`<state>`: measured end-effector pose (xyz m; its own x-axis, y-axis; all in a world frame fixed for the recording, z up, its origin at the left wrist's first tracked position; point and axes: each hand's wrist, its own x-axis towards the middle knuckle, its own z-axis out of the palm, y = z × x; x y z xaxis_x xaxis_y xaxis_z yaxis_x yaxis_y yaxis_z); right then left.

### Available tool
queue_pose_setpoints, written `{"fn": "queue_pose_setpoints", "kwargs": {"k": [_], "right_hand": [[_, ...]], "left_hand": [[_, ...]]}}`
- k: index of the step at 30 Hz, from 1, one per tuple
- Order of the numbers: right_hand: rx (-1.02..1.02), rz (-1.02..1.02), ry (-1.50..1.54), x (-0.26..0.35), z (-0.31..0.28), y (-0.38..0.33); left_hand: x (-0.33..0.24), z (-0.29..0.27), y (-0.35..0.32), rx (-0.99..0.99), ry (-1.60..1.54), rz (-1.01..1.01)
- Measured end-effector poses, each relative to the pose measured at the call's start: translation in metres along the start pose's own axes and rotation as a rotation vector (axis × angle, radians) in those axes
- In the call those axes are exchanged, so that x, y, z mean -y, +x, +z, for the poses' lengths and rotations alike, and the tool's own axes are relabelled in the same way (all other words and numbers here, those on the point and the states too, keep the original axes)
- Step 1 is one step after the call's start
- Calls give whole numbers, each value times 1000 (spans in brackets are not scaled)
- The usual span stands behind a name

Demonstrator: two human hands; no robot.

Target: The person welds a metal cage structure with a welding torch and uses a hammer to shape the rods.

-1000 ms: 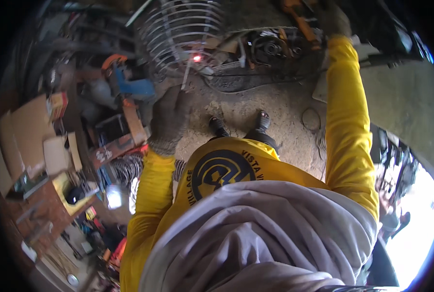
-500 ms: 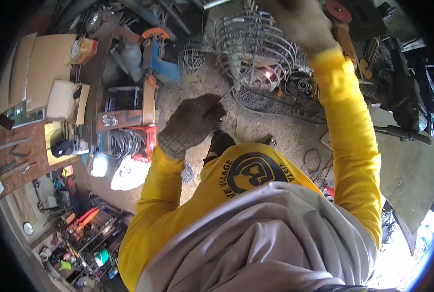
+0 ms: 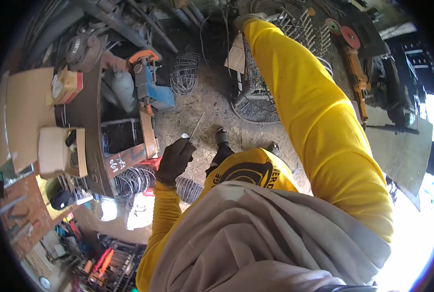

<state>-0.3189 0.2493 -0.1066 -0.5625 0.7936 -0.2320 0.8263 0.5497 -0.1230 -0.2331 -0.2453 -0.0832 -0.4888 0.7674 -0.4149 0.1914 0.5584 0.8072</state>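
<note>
My left hand point(image 3: 174, 163), in a dark knitted glove, is closed around a thin metal rod point(image 3: 196, 127) that points up and away over the floor. My right arm in its yellow sleeve reaches far forward across the workbench. At its end my gloved right hand point(image 3: 250, 20) shows only in part, and its fingers are hidden. Beside the forearm is a rack of upright metal pegs point(image 3: 302, 29). A piece of cardboard point(image 3: 236, 54) stands at the bench's left side. A round wire cage point(image 3: 185, 73) lies on the floor, apart from both hands.
A blue machine with an orange top point(image 3: 153, 82) stands left, beside a brown metal cabinet point(image 3: 96, 141). Bundled wire rings point(image 3: 135, 181) lie below it. To the right are an orange clamp-like tool point(image 3: 358, 80) and a metal sheet point(image 3: 397, 151). A cable curves across the floor.
My right hand has moved forward and left. My left hand has drawn back from the bench. The wire cage with the glowing spot on the bench no longer shows. The view has shifted.
</note>
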Motion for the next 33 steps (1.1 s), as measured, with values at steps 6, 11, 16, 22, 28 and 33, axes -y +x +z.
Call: {"fn": "queue_pose_setpoints", "kwargs": {"k": [6, 11, 16, 22, 28, 33], "right_hand": [[-229, 653, 1404, 22, -83, -46], [-354, 116, 1280, -17, -123, -139], [-567, -339, 1407, -94, -123, -303], [-231, 44, 1850, -180, -74, -408], [-587, 453, 1877, -218, 102, -446], [-537, 476, 1846, -216, 141, -443]], "left_hand": [[-10, -31, 35, 108, 56, -116], [-9, -54, 98, 108, -292, -36], [-100, -59, 149, 153, -45, 344], [-231, 53, 201, -24, -113, 839], [-258, 132, 230, -251, 292, 949], [-254, 126, 256, -382, 295, 904]]}}
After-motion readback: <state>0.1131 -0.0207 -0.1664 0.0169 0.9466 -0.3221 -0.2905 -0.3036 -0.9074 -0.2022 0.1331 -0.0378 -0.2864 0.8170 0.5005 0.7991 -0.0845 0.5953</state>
